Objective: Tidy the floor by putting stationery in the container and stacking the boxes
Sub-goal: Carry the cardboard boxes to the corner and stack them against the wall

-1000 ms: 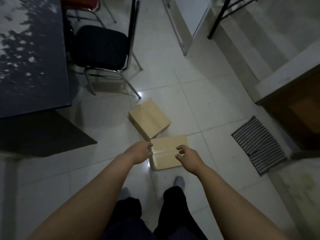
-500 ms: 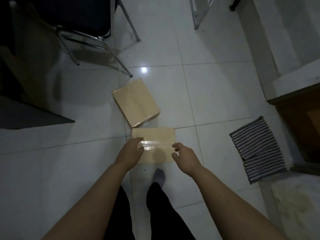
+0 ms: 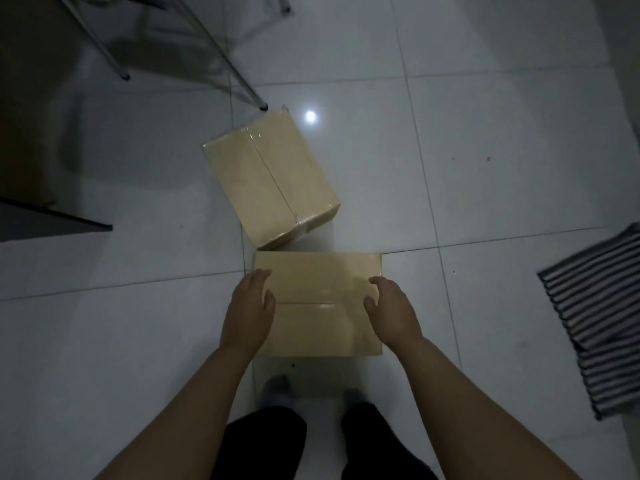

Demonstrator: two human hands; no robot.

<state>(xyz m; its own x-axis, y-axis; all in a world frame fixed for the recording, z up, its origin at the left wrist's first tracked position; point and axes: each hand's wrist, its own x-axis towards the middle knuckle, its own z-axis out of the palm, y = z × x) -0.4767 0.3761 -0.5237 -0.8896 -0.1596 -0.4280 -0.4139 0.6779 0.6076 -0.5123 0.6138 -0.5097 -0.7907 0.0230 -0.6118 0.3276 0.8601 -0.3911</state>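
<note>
Two taped cardboard boxes lie on the white tiled floor. The near box point(image 3: 317, 292) sits square in front of my feet. The far box point(image 3: 270, 178) lies turned at an angle just behind it, almost touching its back edge. My left hand point(image 3: 250, 310) hovers at the near box's left side, fingers spread. My right hand point(image 3: 391, 311) is over the box's right part, fingers apart and curled. Neither hand visibly grips the box. No stationery or container is in view.
Metal chair legs point(image 3: 242, 81) stand just behind the far box, one foot close to its back corner. A dark table corner point(image 3: 52, 220) juts in at the left. A striped mat point(image 3: 602, 317) lies at the right. My socked feet point(image 3: 277, 389) stand just before the near box.
The view has dropped closer to the floor, so both boxes look larger. My hands have spread apart to the near box's two sides. The boxes have not moved.
</note>
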